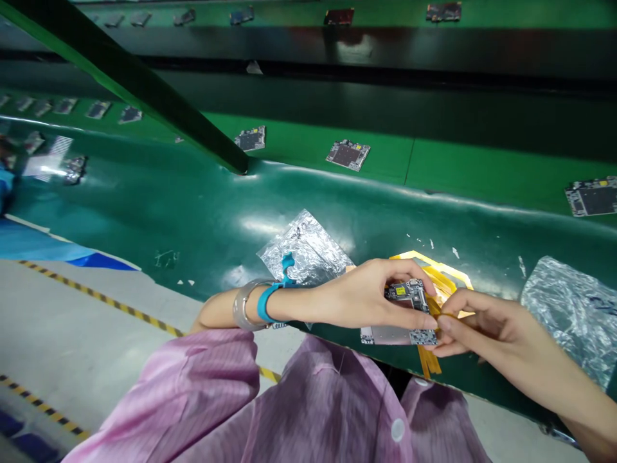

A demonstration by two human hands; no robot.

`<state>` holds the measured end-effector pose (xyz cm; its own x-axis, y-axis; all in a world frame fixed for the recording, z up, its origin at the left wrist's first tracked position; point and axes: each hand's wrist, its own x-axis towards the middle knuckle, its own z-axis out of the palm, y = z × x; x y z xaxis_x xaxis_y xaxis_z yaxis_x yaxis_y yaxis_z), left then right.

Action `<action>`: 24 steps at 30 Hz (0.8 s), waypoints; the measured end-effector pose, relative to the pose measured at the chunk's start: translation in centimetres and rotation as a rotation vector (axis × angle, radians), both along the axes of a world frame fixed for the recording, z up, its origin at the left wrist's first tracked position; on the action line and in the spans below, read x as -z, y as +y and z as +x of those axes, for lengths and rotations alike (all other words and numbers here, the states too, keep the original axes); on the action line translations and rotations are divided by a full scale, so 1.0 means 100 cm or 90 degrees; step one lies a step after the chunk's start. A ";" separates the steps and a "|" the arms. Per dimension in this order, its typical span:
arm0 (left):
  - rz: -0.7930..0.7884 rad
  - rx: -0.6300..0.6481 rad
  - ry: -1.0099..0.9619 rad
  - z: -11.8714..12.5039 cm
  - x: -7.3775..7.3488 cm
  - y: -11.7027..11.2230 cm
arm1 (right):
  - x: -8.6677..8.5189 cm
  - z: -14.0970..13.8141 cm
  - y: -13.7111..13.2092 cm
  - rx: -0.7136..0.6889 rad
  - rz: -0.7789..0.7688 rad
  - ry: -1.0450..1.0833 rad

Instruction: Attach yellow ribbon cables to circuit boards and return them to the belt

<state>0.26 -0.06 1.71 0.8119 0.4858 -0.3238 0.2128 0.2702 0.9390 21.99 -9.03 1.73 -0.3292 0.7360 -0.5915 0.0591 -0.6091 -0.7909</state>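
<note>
My left hand (373, 292) grips a circuit board (393, 333) by its edges, thumb along the near side and fingers over the far side. The board carries small silver and black parts and a yellow spot. At the board's right edge, my right hand (475, 325) pinches with thumb and forefinger; a bit of amber tape seems to be between the fingertips. More amber tape strips (429, 361) hang below the board at the table edge. Just behind both hands lies a sheet (460, 276) edged in the same yellow-amber tape.
A clear plastic bag (308, 247) lies left of my hands, another crinkled bag (571, 315) on the right. Behind the green table mat (202, 199), a green belt (289, 141) carries several circuit boards (348, 155). A slanted green post (193, 122) stands at left. Blue clothing shows far left.
</note>
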 end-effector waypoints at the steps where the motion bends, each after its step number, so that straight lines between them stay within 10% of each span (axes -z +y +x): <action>1: -0.007 -0.005 -0.003 0.001 0.001 -0.001 | 0.000 -0.001 -0.001 -0.002 0.000 0.006; 24: -0.041 0.018 0.051 0.006 -0.001 0.000 | 0.004 -0.006 -0.003 -0.019 -0.043 0.025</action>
